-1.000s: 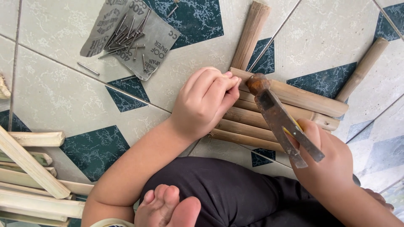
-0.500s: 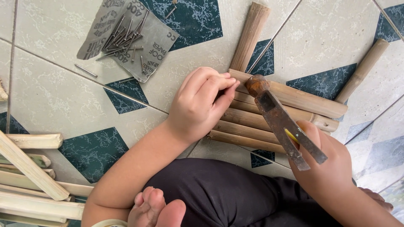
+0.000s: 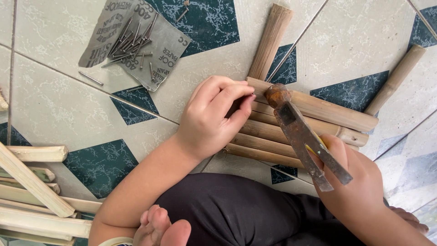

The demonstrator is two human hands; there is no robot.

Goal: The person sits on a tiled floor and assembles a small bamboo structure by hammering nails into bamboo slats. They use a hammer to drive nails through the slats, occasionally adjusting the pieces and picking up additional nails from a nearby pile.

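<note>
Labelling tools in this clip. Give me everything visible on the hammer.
The hammer is a rusty claw hammer, dark brown metal all over, pitted and worn. Its round striking face sits at upper left, on or just above the top bamboo slat; contact cannot be told. The forked claw points lower right, over the right hand, which grips it close to the head. A yellow strip shows at the grip. The handle is hidden. It lies diagonally across the stacked slats.

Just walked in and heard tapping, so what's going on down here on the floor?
A person sits on the tiled floor. The left hand pinches at the end of a row of bamboo slats; the right hand holds a rusty hammer, its head at the slats. Loose nails lie on sandpaper nearby.
</note>
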